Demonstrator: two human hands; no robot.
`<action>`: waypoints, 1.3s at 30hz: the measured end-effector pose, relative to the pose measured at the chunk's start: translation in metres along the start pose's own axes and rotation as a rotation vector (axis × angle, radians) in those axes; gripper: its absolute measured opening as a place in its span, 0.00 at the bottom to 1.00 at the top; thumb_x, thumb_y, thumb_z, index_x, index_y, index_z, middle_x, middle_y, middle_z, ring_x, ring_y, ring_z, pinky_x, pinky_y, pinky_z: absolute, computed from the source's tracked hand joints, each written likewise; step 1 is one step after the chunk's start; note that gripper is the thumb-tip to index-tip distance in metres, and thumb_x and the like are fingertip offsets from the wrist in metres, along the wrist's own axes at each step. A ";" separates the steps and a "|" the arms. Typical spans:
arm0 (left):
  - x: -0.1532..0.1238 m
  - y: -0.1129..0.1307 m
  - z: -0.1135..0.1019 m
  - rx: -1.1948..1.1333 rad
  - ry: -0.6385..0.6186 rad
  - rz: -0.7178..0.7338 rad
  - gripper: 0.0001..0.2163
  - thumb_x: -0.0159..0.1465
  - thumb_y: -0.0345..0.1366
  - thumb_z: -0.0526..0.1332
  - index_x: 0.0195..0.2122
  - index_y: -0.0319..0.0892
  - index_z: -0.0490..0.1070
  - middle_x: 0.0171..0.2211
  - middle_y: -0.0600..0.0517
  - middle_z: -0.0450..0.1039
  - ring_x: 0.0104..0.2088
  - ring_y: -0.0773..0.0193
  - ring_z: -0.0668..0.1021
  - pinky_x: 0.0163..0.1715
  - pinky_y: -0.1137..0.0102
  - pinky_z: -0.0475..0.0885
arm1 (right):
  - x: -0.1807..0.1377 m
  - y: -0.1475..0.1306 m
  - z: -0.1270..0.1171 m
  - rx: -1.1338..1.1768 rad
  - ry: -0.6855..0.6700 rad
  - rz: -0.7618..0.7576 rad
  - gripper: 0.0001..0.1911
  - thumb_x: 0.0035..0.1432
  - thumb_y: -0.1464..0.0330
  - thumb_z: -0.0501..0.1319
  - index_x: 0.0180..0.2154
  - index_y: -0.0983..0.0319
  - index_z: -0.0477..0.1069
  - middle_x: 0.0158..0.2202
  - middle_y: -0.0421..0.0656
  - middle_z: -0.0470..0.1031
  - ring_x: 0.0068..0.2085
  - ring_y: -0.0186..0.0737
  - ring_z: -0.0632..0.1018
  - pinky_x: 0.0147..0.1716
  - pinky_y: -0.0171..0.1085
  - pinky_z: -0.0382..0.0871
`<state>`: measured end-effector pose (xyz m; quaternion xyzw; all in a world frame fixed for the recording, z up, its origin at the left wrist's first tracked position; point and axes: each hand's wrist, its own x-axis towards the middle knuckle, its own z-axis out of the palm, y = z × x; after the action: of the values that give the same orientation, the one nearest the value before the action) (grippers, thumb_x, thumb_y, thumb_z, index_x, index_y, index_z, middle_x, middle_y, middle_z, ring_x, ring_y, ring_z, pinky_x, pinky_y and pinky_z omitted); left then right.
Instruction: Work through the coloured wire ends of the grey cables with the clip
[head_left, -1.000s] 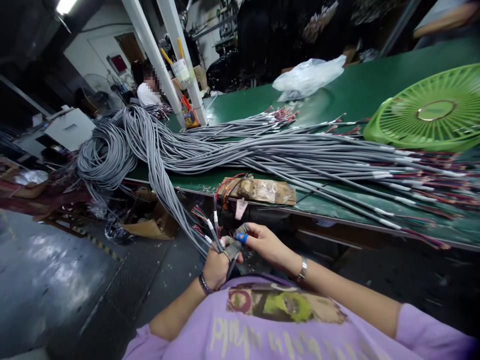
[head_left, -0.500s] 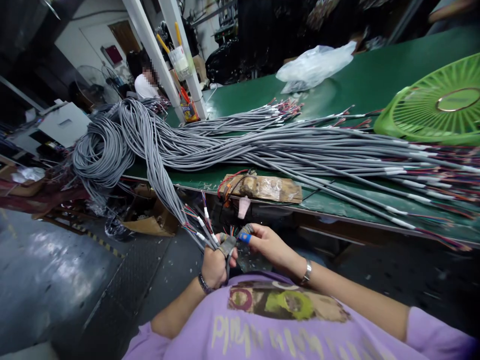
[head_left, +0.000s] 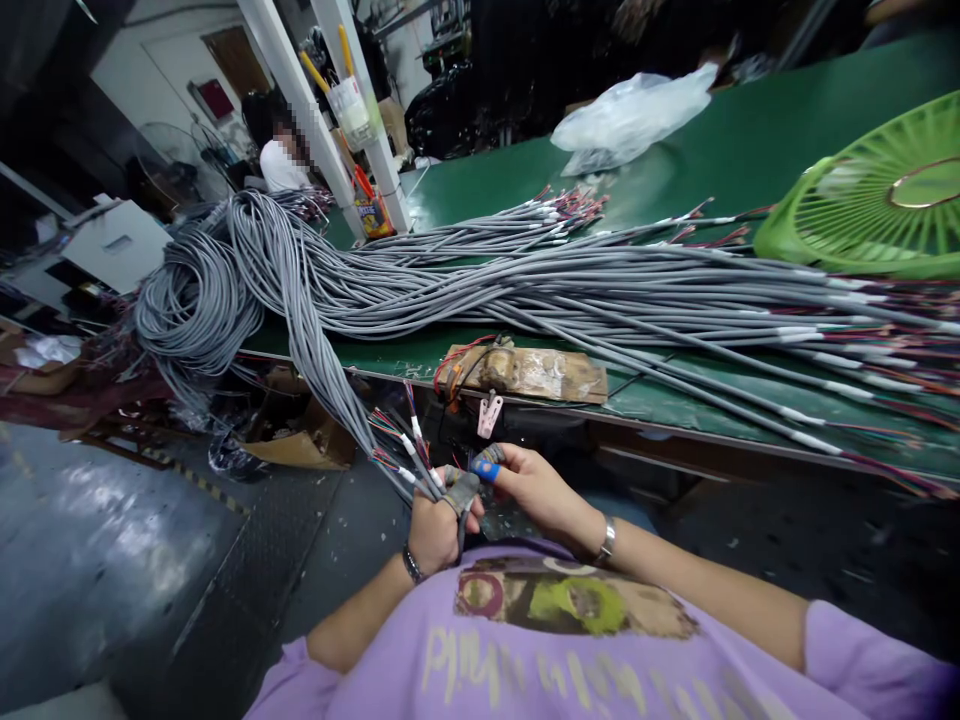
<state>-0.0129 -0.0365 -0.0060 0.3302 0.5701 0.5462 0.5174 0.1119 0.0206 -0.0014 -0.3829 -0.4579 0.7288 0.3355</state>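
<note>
Drawn slightly closer than half a second ago, left hand (head_left: 435,530) and right hand (head_left: 546,492) nearly meet on the near side of a green workbench (head_left: 735,140). Grey multicore cables (head_left: 425,481) stand clamped in the left fist, long axis angling far left; right fingertips hover just right of them, any grip impossible to tell.
</note>
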 end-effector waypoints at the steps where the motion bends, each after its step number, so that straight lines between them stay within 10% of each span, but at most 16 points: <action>1: 0.000 0.000 0.000 -0.006 0.010 0.004 0.17 0.53 0.48 0.65 0.21 0.39 0.66 0.13 0.55 0.68 0.10 0.74 0.65 0.11 0.78 0.56 | 0.000 0.001 0.001 0.016 0.006 0.002 0.20 0.41 0.54 0.67 0.25 0.63 0.68 0.20 0.35 0.67 0.22 0.29 0.63 0.23 0.32 0.57; 22: 0.003 0.000 0.002 -0.081 0.099 0.012 0.16 0.52 0.47 0.66 0.23 0.40 0.65 0.14 0.57 0.68 0.10 0.75 0.64 0.11 0.78 0.55 | -0.006 0.004 -0.002 -0.004 0.023 0.029 0.20 0.40 0.55 0.69 0.24 0.63 0.66 0.19 0.35 0.65 0.21 0.29 0.63 0.22 0.32 0.56; 31: -0.001 0.019 -0.007 0.002 -0.129 -0.091 0.15 0.50 0.45 0.67 0.20 0.40 0.65 0.12 0.57 0.65 0.09 0.75 0.62 0.09 0.78 0.52 | -0.006 -0.026 -0.025 0.011 -0.163 0.148 0.20 0.44 0.55 0.67 0.32 0.64 0.68 0.30 0.43 0.75 0.29 0.34 0.75 0.28 0.33 0.66; 39: -0.003 0.023 -0.011 0.131 -0.256 -0.137 0.16 0.51 0.45 0.66 0.19 0.39 0.65 0.12 0.56 0.65 0.09 0.75 0.62 0.09 0.78 0.52 | 0.001 -0.036 -0.016 -0.077 -0.158 0.057 0.17 0.37 0.67 0.69 0.28 0.63 0.64 0.20 0.34 0.69 0.22 0.28 0.69 0.23 0.30 0.60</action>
<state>-0.0266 -0.0380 0.0151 0.3903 0.5551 0.4249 0.5992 0.1298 0.0407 0.0271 -0.3495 -0.4994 0.7480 0.2625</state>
